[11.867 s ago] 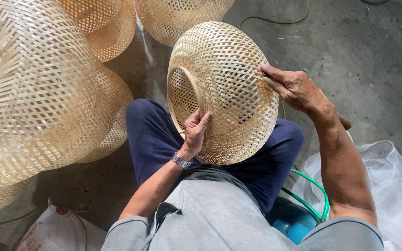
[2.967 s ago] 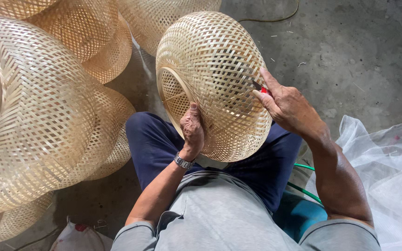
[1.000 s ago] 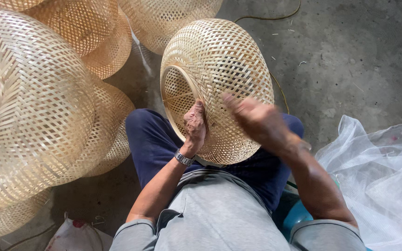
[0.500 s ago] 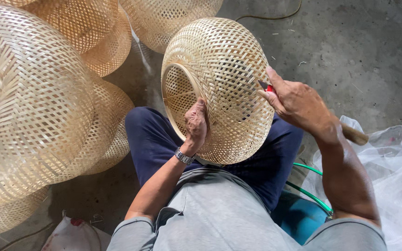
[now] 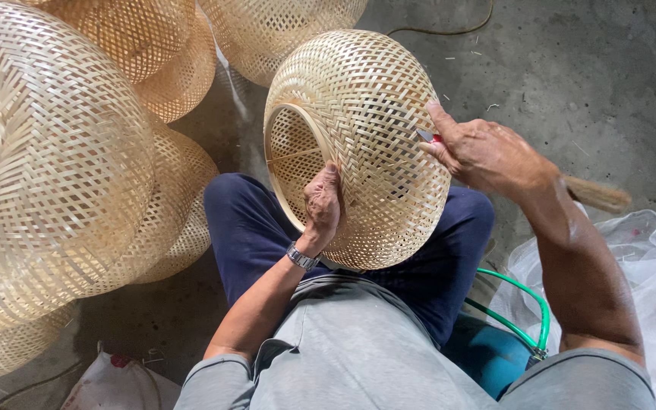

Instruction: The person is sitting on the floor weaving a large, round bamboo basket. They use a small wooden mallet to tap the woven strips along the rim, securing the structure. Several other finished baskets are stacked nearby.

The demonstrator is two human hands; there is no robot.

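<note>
Two hands on it: our left hand [image 5: 323, 203] clamps the woven bamboo shade [image 5: 358, 144] on our lap, rim leftward, while our right hand [image 5: 484, 152] pinches a small red-handled blade [image 5: 428, 137] against its right flank.

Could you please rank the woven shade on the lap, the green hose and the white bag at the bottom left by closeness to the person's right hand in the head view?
From the right hand:
1. Woven shade, touching it, just to its left.
2. Green hose, below it, beside the right forearm.
3. White bag, farthest, in the bottom left corner.
</note>
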